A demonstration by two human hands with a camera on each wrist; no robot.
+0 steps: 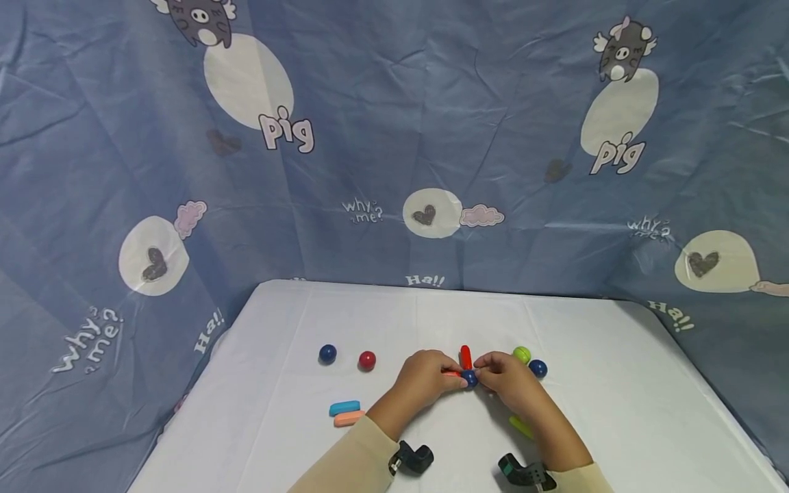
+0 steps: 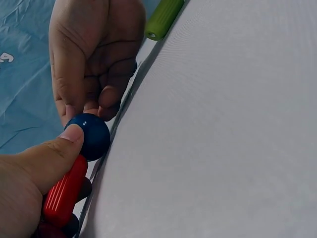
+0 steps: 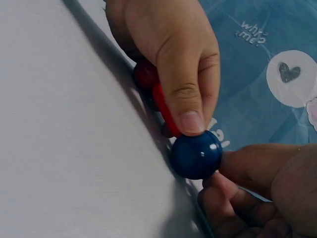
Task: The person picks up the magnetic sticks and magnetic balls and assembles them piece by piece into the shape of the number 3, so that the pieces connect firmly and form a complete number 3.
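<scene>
Over the middle of the white table, my left hand (image 1: pixel 425 376) grips a ribbed red stick (image 2: pixel 64 193). Its thumb presses on a glossy blue ball (image 2: pixel 91 136) at the stick's end. From the other side my right hand (image 1: pixel 508 380) pinches that ball with thumb and fingertips; part of this contact is hidden. A dark red rounded thing (image 3: pixel 146 74) shows beside the left hand in the right wrist view; whether it joins the stick I cannot tell. Just beyond the ball, another red stick (image 1: pixel 466 356) points away from me in the head view.
Left of the hands are a blue ball (image 1: pixel 327 353), a red ball (image 1: pixel 367 361), a light blue stick (image 1: pixel 344 408) and an orange stick (image 1: pixel 349 418). Around the right arm are a green ball (image 1: pixel 522 354), another blue ball (image 1: pixel 538 368) and a green stick (image 1: pixel 521 426).
</scene>
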